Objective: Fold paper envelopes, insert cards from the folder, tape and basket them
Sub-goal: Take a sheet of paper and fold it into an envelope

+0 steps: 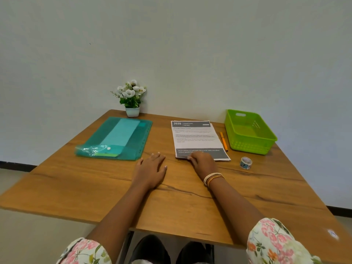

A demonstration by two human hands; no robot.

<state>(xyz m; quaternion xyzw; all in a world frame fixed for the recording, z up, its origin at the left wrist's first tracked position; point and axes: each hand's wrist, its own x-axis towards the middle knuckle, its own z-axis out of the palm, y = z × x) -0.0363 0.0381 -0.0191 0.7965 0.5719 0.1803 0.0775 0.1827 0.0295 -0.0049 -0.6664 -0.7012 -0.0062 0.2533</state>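
A stack of printed paper sheets (196, 139) lies on the wooden table (95, 183), right of centre. My right hand (202, 163) rests at its near edge, fingertips touching the bottom of the sheets. My left hand (151, 169) lies flat on the bare table, fingers spread, holding nothing. A teal translucent folder (118, 139) with pale cards inside lies at the left. A green plastic basket (249, 132) stands at the far right, with nothing in it. A roll of tape (246, 162) sits near the basket.
An orange pen (224, 141) lies between the sheets and the basket. A small pot of white flowers (132, 98) stands at the back against the wall. The table's near edge runs just in front of my sleeves.
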